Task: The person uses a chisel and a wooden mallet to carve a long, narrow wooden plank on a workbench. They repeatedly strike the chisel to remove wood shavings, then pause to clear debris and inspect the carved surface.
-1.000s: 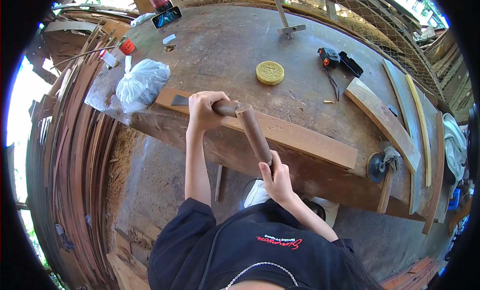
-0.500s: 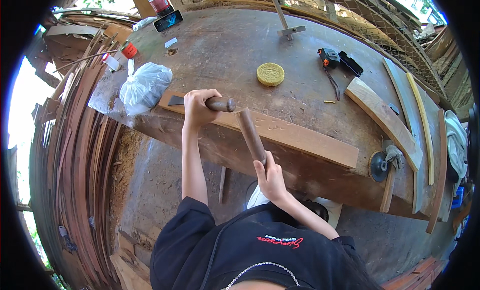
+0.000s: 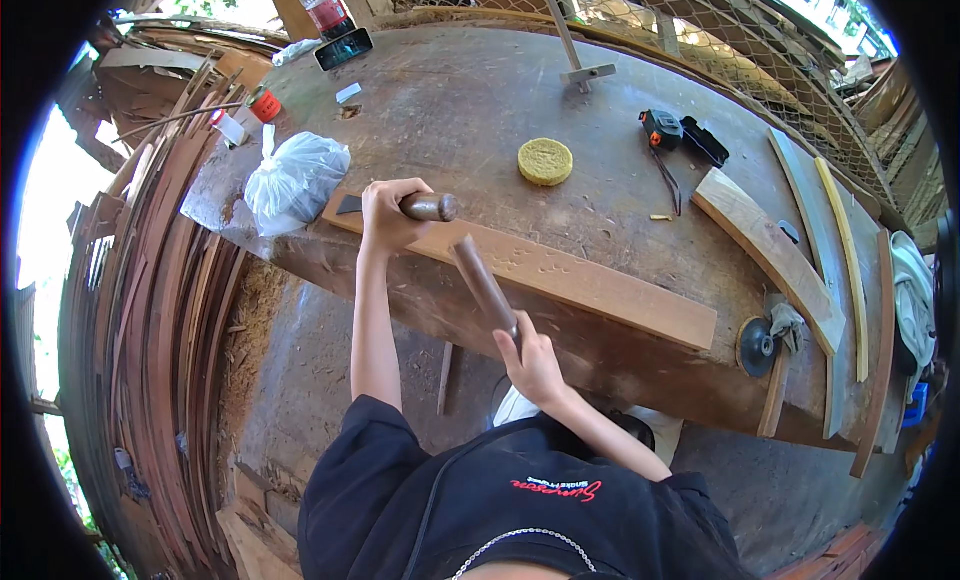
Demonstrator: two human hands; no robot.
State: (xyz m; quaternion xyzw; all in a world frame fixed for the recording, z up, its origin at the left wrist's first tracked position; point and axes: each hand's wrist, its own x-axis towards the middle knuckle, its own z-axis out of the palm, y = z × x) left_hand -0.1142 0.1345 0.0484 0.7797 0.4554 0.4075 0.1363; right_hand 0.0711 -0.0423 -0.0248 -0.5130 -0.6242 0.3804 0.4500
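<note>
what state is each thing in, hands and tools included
left hand: closed around the chisel
chisel: gripped by its handle, blade over the plank
right hand: closed around the wooden rod
wooden rod: tilted, tip apart from the chisel
plank: lying flat, surface nicked
plastic bag: filled, tied shut
phone: propped up, screen lit
yellow disc: lying flat

Plank (image 3: 600,297) on bench (image 3: 450,100); bag (image 3: 296,187) left, disc (image 3: 545,161) behind, tape measure (image 3: 661,129) right of disc
</note>
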